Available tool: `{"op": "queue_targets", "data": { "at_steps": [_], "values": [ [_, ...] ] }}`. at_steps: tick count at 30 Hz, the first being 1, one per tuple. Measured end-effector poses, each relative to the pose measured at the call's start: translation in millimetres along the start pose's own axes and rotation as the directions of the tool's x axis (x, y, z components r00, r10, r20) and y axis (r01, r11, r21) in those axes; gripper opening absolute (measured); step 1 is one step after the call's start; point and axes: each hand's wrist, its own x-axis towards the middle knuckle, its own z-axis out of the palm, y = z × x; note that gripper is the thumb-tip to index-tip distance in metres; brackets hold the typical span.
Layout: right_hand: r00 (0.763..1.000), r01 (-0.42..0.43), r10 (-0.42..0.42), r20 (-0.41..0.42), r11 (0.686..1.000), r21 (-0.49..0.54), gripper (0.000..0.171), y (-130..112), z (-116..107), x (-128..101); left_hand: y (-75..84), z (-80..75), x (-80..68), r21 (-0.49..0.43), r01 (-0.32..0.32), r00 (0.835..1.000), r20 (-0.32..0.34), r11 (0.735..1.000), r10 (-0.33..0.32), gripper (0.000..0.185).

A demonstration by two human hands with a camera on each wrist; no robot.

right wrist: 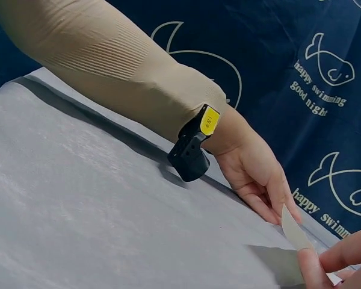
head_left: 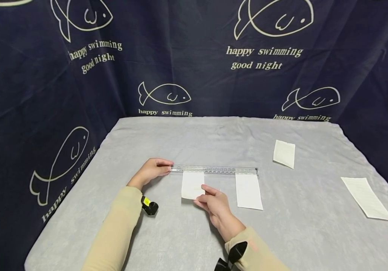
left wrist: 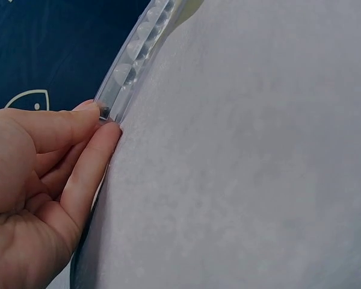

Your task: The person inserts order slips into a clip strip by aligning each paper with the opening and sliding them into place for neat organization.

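Left hand [head_left: 151, 170] pinches 9 o'clock end of long clear plastic ruler [head_left: 214, 170], stiff; right hand [head_left: 214, 203] fingers clamped on small white paper slip [head_left: 192, 184], thin, floppy; grip edge

A clear plastic ruler [head_left: 214, 170] lies flat on the grey tabletop [head_left: 180, 139], running straight from 9 o'clock to 3 o'clock across the middle. It is long, thin and see-through, with a row of rounded bumps along its length that shows in the left wrist view [left wrist: 132, 60]. Its 9 o'clock end is pinched between fingers [left wrist: 87, 114].

A small white paper slip [head_left: 192, 185], roughly square, lies just at 6 o'clock of the ruler, its upper edge against the ruler's near edge. Its corner at about 5 o'clock is pinched and lifted slightly off the cloth; in the right wrist view the raised edge [right wrist: 295, 232] stands tilted above the surface.
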Motion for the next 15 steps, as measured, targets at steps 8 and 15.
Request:
{"op": "queue_targets", "data": {
  "at_steps": [8, 15],
  "values": [
    [1.000, -0.005, 0.005, 0.005, 1.000, -0.010, 0.054, -2.0, -2.7, -0.6, -0.4, 0.6, 0.5, 0.022, 0.011, 1.000, -0.010, 1.000, -0.010, 0.029],
    [1.000, -0.001, 0.001, 0.010, 1.000, -0.007, 0.054, -2.5, -5.0, -0.7, 0.7, 0.6, 0.8, 0.013, 0.008, 1.000, -0.001, 1.000, -0.008, 0.029]
  ]
}}
